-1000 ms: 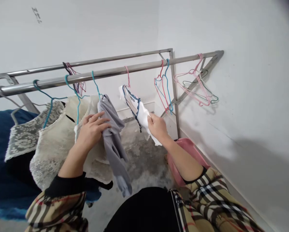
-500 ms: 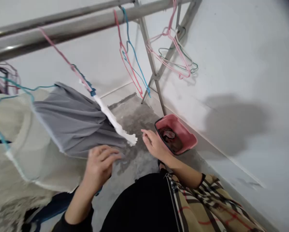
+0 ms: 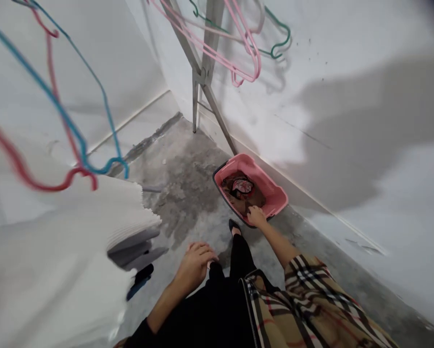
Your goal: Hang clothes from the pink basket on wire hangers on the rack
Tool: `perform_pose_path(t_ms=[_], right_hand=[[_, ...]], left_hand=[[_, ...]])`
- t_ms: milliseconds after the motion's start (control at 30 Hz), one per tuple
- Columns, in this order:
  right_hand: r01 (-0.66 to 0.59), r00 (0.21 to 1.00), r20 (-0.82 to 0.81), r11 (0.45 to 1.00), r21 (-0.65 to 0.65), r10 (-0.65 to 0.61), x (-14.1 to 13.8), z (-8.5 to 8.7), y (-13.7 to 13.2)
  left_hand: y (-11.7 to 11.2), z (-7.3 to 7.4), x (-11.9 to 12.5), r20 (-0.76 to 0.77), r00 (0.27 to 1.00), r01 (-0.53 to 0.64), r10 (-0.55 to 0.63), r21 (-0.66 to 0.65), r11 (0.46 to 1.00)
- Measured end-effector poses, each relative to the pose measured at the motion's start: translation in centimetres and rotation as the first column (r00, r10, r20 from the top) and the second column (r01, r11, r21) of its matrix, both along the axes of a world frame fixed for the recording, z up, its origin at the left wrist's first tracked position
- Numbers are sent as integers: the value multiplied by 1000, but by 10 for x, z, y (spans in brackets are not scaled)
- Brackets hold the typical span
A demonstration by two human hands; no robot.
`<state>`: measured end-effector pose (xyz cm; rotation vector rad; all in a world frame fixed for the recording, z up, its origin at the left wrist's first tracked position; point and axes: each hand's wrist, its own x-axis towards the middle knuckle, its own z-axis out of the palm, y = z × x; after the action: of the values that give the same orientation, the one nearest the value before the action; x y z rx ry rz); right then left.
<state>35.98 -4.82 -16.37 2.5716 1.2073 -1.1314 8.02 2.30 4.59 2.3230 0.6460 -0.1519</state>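
My right hand (image 3: 256, 216) reaches down into a pink basket (image 3: 275, 193) on the concrete floor, its fingers closing on dark laundry (image 3: 244, 193) inside. My left hand (image 3: 197, 263) rests loosely curled against my black-clad knee, holding nothing. A white garment (image 3: 57, 251) hangs close to the camera at the left, with a grey garment's edge (image 3: 133, 244) below it.
Blue (image 3: 75, 130) and red (image 3: 28, 179) wire hangers dangle at the upper left. Pink (image 3: 238, 53) and green (image 3: 278, 46) hangers hang by the metal rack leg (image 3: 198, 82) near the white wall. My black shoe (image 3: 234, 225) stands beside the basket.
I have let go of the hanging white and grey garments and bent down. My right hand dropped into the pink basket; my left hand lowered to my knee.
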Motion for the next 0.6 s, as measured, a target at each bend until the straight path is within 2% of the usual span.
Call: perform_pose_path(t_ms=[167, 367, 467, 533, 600], right_hand=[[-83, 996, -35, 992, -94, 80, 37, -72, 40], [-213, 976, -89, 964, -160, 201, 60, -150, 86], [-263, 963, -109, 949, -174, 247, 63, -173, 102], [-277, 959, -109, 944, -180, 261, 62, -179, 106], [-278, 959, -101, 946, -168, 264, 60, -177, 105]], left_hand=[[-1, -27, 18, -64, 994, -96, 92, -60, 994], [-5, -60, 15, -169, 971, -182, 170, -56, 982], [-7, -71, 9, -199, 957, -225, 212, -41, 974], [-8, -75, 7, -211, 951, -239, 227, -33, 971], [-8, -76, 5, -222, 945, -250, 240, -19, 968]])
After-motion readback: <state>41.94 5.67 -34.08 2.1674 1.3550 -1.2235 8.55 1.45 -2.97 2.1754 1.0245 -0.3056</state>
